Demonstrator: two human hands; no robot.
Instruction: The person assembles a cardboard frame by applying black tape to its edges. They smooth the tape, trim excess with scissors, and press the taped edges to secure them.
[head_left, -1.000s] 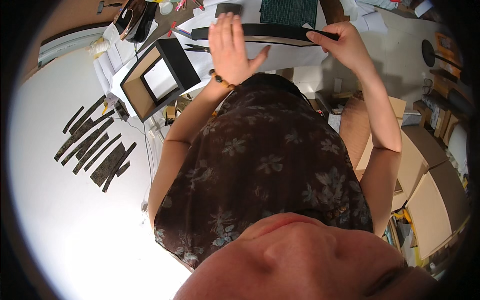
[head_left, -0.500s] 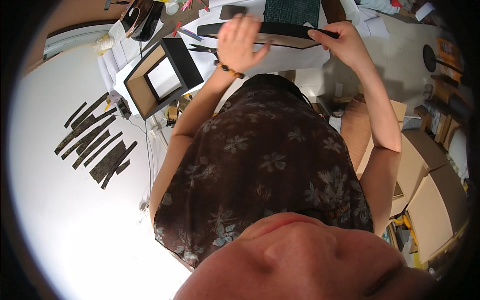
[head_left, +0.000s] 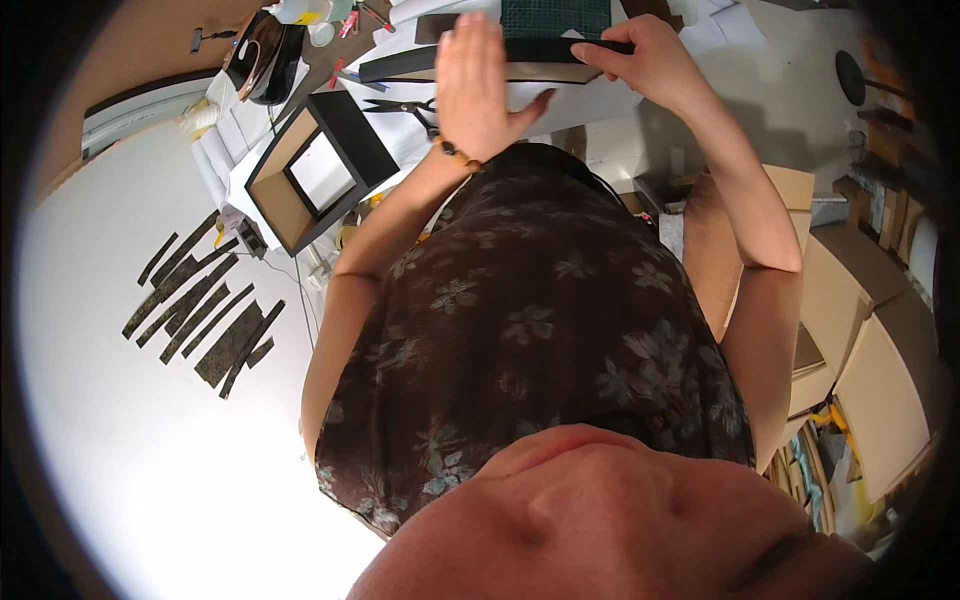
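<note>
A long black-covered box panel with a tan inner side lies across the top of the view. Flat, with its fingers together and thumb out, my left hand rests on or over the panel's left part; the fingertips are slightly blurred. At the panel's right end my right hand pinches the black edge between thumb and fingers. Left of my left wrist are black-handled scissors. A black box frame with tan inside and a square opening stands further left.
A green cutting mat lies beyond the panel, with white paper around it. Several dark patterned strips lie on the white surface at left. A black bag-like item sits at the upper left. Open cardboard boxes stand at right.
The panel and both hands appear slightly higher and further left in view. My left hand has shifted along the panel relative to its ends; my right hand keeps its pinch.
</note>
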